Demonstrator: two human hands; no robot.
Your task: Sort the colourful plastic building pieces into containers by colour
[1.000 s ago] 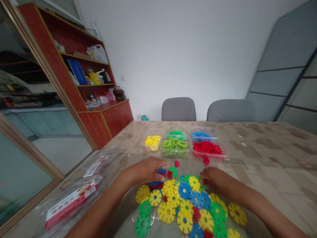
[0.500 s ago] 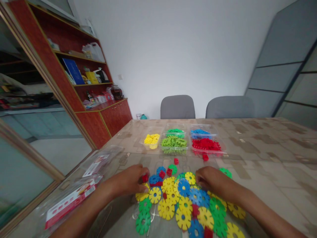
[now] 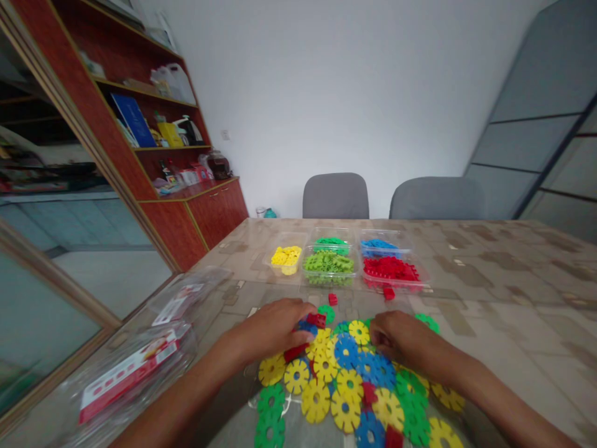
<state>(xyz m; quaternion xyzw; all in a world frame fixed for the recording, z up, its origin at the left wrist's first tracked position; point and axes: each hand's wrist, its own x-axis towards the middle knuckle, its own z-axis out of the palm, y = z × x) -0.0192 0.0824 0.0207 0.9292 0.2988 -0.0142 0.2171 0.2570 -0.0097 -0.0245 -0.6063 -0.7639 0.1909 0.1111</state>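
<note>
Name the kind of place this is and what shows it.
Probably a dining area in a home, though it could be a small workplace's: a large table with grey chairs behind it, a reddish cabinet with stocked shelves, and a kitchen-like counter at the picture's left.

L hand [image 3: 277,326] at red block [image 3: 318,320], R hand [image 3: 396,339] curled at multicol. disc pile [image 3: 357,387], table [image 3: 494,267] w/ clear tubs [image 3: 425,283] of yel./grn./blue/red pcs [image 3: 329,264] behind, 2 grey chairs [image 3: 336,199] beyond, plastic pkgs [image 3: 128,376] on L, red-brown shelf unit [image 3: 217,214] far L
</note>
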